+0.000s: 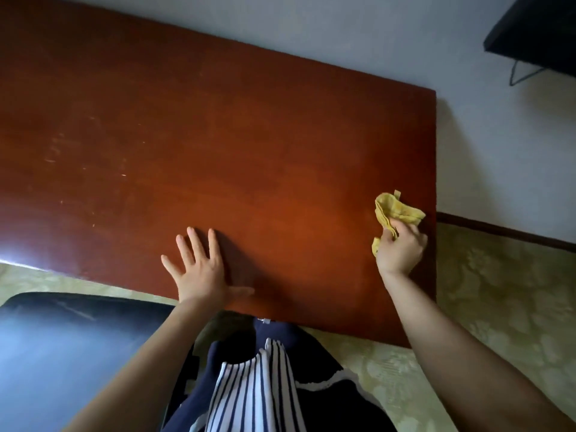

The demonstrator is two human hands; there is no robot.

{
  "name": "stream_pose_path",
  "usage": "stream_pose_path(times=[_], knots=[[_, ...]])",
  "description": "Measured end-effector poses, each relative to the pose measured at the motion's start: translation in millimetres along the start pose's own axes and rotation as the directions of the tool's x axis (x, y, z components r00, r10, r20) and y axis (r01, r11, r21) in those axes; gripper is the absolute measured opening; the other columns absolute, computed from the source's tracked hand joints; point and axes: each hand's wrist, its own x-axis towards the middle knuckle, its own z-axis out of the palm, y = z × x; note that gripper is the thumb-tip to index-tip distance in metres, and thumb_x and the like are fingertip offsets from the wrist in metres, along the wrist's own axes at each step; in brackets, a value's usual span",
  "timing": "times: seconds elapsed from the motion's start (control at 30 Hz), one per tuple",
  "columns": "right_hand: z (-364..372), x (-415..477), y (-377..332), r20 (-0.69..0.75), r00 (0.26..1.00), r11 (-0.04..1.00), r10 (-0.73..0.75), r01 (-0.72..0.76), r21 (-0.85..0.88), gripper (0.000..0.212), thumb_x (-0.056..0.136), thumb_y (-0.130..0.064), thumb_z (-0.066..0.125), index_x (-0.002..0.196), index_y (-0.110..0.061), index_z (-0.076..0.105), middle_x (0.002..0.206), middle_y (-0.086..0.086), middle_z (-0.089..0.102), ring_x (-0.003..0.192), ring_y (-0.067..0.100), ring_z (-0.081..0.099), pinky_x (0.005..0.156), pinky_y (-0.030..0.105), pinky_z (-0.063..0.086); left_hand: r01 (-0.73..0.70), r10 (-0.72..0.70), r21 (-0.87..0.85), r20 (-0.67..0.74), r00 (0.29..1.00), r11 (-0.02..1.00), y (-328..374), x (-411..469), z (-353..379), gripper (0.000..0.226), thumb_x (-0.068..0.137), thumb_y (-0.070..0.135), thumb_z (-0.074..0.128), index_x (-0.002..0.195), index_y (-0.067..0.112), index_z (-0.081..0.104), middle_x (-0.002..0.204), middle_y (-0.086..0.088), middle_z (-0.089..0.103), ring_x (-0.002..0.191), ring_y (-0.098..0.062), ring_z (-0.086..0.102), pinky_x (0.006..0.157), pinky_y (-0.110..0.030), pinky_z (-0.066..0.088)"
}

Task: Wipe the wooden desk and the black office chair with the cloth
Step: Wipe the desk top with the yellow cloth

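**Head view, looking down.** The wall (498, 135), pale and plain, ran behind and to the right of a reddish-brown wooden surface (218, 135) that filled most of the view. The surface's long axis ran left to right, tilted down toward the right. Its far long edge met the wall and its right short edge dropped almost straight down the frame. Faint pale scuffs marked the wood at far left. A yellow-green patterned floor (498, 291) showed past the right edge and below the near edge, bounded by a dark baseboard (505, 232). The black office chair (62, 353) stood at lower left, just off the near edge and apart from both hands. A dark object (536, 29) was mounted on the wall at upper right.

The left hand (199, 272) lay flat on the wood near the near edge, fingers (194, 244) straight and spread. The right hand (400, 251) rested close to the right edge, its fingers (414, 232) curled round the yellow cloth (396, 208). The cloth was crumpled. Most of it bunched out beyond the fingertips toward the wall, lying slantwise, with a small tail showing at the thumb side. It touched the wood just inside the right edge. A wide span of wood separated it from the left hand and from the far edge.
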Motion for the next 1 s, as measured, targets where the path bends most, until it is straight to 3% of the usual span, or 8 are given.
stream_pose_path(times=[0.1,0.23,0.4,0.6,0.77,1.0], knots=[[23.3,40.3,-45.7,0.142,0.980,0.989,-0.140,0.146,-0.032,0.023,0.090,-0.005,0.059,0.110,-0.009,0.069,0.120,0.009,0.062,0.108,0.031,0.047,0.083,0.037,0.043,-0.007,0.007,-0.013,-0.003,1.000,1.000,2.5,1.4,-2.3,0.141,0.058,0.081,0.062,0.147,0.010,-0.022,0.154,-0.022,-0.021,0.144,-0.037,-0.017,0.111,-0.063,0.002],[61.0,61.7,-117.7,0.320,0.897,0.941,-0.305,0.336,-0.045,0.026,0.093,-0.011,0.057,0.116,-0.016,0.067,0.124,0.004,0.059,0.111,0.027,0.045,0.087,0.034,0.041,-0.039,0.037,-0.093,-0.022,0.999,0.995,-0.6,5.2,-4.9,0.136,0.062,0.077,0.062,0.148,0.012,-0.021,0.156,-0.022,-0.017,0.144,-0.037,-0.014,0.113,-0.058,0.002],[101.5,21.8,-185.7,0.509,0.678,0.800,-0.530,0.598,0.036,0.032,0.095,-0.009,0.051,0.120,-0.025,0.066,0.127,0.000,0.057,0.113,0.025,0.044,0.091,0.032,0.038,-0.065,0.034,-0.323,-0.100,0.994,0.944,-19.4,1.1,-6.4,0.122,0.070,0.065,0.067,0.151,0.020,-0.012,0.160,-0.008,-0.012,0.147,-0.024,-0.013,0.116,-0.050,-0.003],[112.1,-59.1,-201.5,0.562,0.447,0.644,-0.696,0.734,0.214,0.036,0.097,-0.009,0.049,0.126,-0.026,0.061,0.130,-0.005,0.056,0.113,0.021,0.043,0.094,0.035,0.040,0.058,-0.123,-0.335,-0.176,0.977,0.940,-49.6,-5.4,-2.0,0.111,0.075,0.058,0.068,0.153,0.017,0.001,0.160,-0.009,-0.006,0.147,-0.029,-0.007,0.115,-0.053,0.002],[101.2,-115.0,-178.5,0.561,0.211,0.482,-0.801,0.784,0.392,0.035,0.092,-0.004,0.055,0.122,-0.018,0.065,0.125,-0.001,0.061,0.112,0.021,0.047,0.095,0.037,0.045,0.214,-0.282,-0.347,-0.159,0.946,0.913,-104.1,-5.2,-0.1,0.126,0.065,0.063,0.073,0.152,0.008,0.000,0.158,-0.019,-0.009,0.145,-0.037,-0.012,0.112,-0.059,0.003],[76.7,-181.9,-139.3,0.458,0.137,0.379,-0.878,0.785,0.490,0.039,0.076,0.007,0.061,0.108,-0.012,0.072,0.109,0.005,0.069,0.100,0.023,0.053,0.088,0.037,0.049,0.307,-0.376,-0.411,-0.099,0.921,0.859,-184.2,2.0,-4.2,0.140,0.058,0.069,0.074,0.150,0.004,-0.009,0.155,-0.024,-0.017,0.144,-0.038,-0.016,0.112,-0.061,0.000]])
